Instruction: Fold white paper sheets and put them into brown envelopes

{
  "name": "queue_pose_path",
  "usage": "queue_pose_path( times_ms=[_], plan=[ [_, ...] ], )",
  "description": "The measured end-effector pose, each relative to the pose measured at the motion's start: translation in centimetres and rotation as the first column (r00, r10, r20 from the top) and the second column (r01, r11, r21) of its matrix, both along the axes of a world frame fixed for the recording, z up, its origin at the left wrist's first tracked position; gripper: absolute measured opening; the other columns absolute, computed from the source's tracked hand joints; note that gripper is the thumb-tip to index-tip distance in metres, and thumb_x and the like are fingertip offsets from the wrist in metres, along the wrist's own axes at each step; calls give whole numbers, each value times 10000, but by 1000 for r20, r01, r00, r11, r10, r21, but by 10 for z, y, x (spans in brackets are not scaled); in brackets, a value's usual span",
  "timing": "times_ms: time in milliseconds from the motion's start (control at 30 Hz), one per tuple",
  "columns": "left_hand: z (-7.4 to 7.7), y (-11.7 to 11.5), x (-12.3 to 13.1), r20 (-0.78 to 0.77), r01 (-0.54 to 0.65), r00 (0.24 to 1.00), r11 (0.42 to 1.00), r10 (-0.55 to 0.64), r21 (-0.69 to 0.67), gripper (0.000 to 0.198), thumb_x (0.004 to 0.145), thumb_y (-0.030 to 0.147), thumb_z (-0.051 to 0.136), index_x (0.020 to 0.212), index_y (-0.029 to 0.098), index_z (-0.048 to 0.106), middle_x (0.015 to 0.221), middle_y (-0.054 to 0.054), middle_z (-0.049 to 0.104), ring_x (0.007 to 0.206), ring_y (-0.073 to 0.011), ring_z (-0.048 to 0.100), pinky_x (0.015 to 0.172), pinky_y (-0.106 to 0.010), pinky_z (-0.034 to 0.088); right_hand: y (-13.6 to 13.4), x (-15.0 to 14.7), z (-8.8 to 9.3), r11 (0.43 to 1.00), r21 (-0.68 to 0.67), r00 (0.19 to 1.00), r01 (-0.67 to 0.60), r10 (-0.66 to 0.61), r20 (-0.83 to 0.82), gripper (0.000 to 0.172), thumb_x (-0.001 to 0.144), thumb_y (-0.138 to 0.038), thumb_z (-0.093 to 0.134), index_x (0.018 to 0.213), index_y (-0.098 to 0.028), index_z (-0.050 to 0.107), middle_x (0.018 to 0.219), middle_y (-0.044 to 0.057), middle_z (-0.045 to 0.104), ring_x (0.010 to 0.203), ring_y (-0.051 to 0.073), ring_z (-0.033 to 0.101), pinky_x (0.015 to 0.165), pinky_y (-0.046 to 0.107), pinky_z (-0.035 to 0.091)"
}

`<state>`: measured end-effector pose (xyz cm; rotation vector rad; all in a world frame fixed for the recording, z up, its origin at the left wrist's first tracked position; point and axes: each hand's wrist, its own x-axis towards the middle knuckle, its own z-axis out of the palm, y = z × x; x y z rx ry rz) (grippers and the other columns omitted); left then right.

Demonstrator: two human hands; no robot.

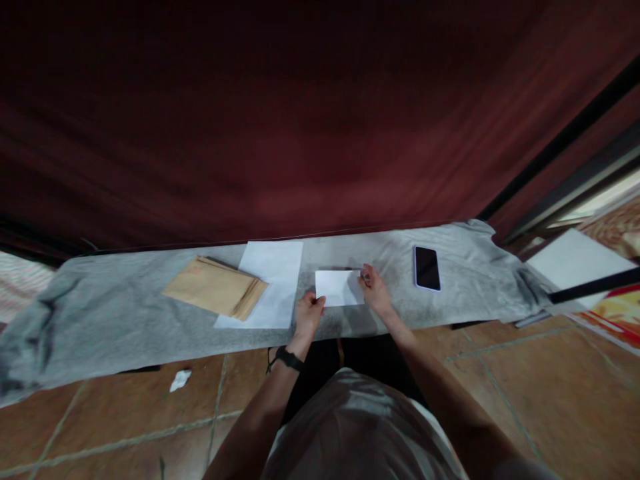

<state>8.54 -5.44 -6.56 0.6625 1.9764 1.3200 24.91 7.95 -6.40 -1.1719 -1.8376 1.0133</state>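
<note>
A small white sheet of paper (340, 288), apparently folded, is held between my two hands above the grey cloth. My left hand (309, 312) pinches its lower left corner, thumb on top. At its right edge, the fingers of my right hand (373, 288) are closed on the paper near the upper corner. Just left of my left hand lie larger white sheets (275, 267) on the cloth. A stack of brown paper envelopes (213, 285) rests partly on top of those sheets.
The grey cloth (125, 333) covers a long, narrow table. A phone (427, 268) lies on it to the right. Behind rises a dark red curtain (310, 147). Below are brown floor tiles (240, 380) with a crumpled white tissue (181, 380). A white board (575, 263) stands at far right.
</note>
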Motion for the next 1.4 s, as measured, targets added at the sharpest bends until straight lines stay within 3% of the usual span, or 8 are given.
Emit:
queue_pose_path(
  times_ms=[67,167,267,400,567,733,1033,1400],
  plan=[
    [-1,0,2,-14,-11,1000,1000,11,-29,200,799,307,641,667,211,525,519,61,539,445,-113,530,477,-216,375,-16,0,-3,984,180,993,9,-29,110,540,958,-360,472,1444,-127,495,1489,202,498,1356,301,494,1081,480,454],
    [1,-1,6,-44,-5,999,998,3,-64,102,809,248,638,757,200,565,557,53,577,454,-121,551,489,-224,390,-46,-1,-7,908,364,924,-208,60,378,498,1014,-297,402,1491,-168,467,1599,151,390,1449,267,405,1150,465,393],
    [9,-3,6,-165,-21,986,993,2,-115,147,822,196,648,965,181,621,698,16,668,565,-142,621,555,-240,435,-71,-1,-12,839,384,796,-385,91,599,491,1029,-310,439,1506,-195,463,1615,122,380,1455,280,403,1180,490,333],
    [21,-9,6,-445,-42,889,948,-109,-316,426,899,234,627,1314,174,553,859,-44,732,745,-208,696,657,-293,503,-86,0,-15,824,392,736,-410,45,676,498,1037,-359,462,1511,-210,465,1588,123,424,1446,291,414,1203,509,270],
    [24,-18,21,-789,1,545,942,-282,-336,425,988,243,462,1398,157,531,1261,-169,676,1160,-308,644,958,-442,511,-88,2,-19,821,404,738,-404,31,674,507,1053,-373,415,1534,-214,431,1599,128,403,1460,290,396,1201,509,263],
    [10,-13,36,-860,293,267,886,-436,-358,512,1033,311,388,1521,157,409,1621,-133,371,1513,-282,308,1208,-479,318,-87,4,-19,812,380,707,-444,57,705,513,1048,-286,385,1551,-186,400,1613,120,378,1483,276,358,1221,500,226],
    [-12,-16,36,-831,266,257,863,-493,-429,609,1038,407,379,1574,125,311,1651,-166,279,1540,-284,239,1236,-507,261,-76,22,-22,837,396,731,-376,6,682,507,1053,-310,378,1530,-146,431,1581,109,428,1451,278,413,1236,502,217],
    [-6,-17,41,-781,277,232,809,-579,-518,644,992,236,389,1603,115,228,1677,-178,191,1555,-307,160,1251,-523,215,-88,2,-15,836,315,772,-449,185,608,578,1082,-390,233,1596,-129,280,1619,127,361,1519,215,301,1242,446,262]
  ],
)
